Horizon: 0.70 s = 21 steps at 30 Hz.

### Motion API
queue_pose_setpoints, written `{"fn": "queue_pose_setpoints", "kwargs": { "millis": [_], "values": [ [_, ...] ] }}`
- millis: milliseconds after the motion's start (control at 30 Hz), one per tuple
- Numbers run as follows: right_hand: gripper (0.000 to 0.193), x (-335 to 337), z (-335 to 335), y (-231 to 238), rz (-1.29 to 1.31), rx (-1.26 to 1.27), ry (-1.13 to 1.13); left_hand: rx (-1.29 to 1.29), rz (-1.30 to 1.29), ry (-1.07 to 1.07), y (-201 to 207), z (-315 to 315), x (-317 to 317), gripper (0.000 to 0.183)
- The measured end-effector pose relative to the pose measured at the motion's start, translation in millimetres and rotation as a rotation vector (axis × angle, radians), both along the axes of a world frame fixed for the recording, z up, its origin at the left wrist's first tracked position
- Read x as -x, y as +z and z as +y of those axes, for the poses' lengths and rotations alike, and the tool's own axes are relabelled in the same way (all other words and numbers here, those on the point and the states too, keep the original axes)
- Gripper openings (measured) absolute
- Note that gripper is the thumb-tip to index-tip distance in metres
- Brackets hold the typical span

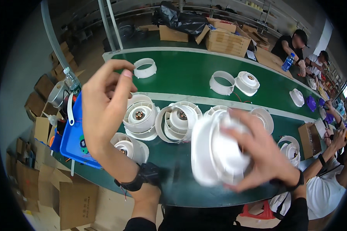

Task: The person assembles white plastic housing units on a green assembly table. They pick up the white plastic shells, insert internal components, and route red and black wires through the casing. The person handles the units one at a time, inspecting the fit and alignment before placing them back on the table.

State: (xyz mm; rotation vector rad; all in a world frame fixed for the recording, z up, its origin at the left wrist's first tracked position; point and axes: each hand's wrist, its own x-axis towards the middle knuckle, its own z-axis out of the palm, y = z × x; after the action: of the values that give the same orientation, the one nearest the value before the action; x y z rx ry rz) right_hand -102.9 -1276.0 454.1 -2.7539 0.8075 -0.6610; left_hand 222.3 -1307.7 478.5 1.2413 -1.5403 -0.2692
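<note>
My right hand (258, 150) grips a white plastic fan housing (208, 154), tilted and blurred by motion, above the near part of the green bench. My left hand (108, 96) is raised over the left side, its fingers curled and the thumb close to the index finger. A thin reddish strand shows by its fingertips; whether they pinch it, or anything else, I cannot make out. Below and beside that hand stand white fan housings with copper-coloured motor centres, among them one housing (140, 115) and another (129, 148). A loose white ring (169, 127) leans against a further housing (185, 115).
Across the green belt (173, 69) lie a white ring (145, 68), another ring (222, 82) and a housing (247, 82). A blue tray (71, 142) sits at the left edge, near a cardboard box (77, 200). Other people work along the right.
</note>
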Motion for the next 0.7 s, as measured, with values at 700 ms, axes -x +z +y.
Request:
{"fn": "queue_pose_setpoints", "kwargs": {
  "millis": [700],
  "values": [
    [0.114,-171,-405,-132,0.646,-0.256,-0.357,-0.332,0.015,-0.149,-8,30,-46,0.046]
  ]
}}
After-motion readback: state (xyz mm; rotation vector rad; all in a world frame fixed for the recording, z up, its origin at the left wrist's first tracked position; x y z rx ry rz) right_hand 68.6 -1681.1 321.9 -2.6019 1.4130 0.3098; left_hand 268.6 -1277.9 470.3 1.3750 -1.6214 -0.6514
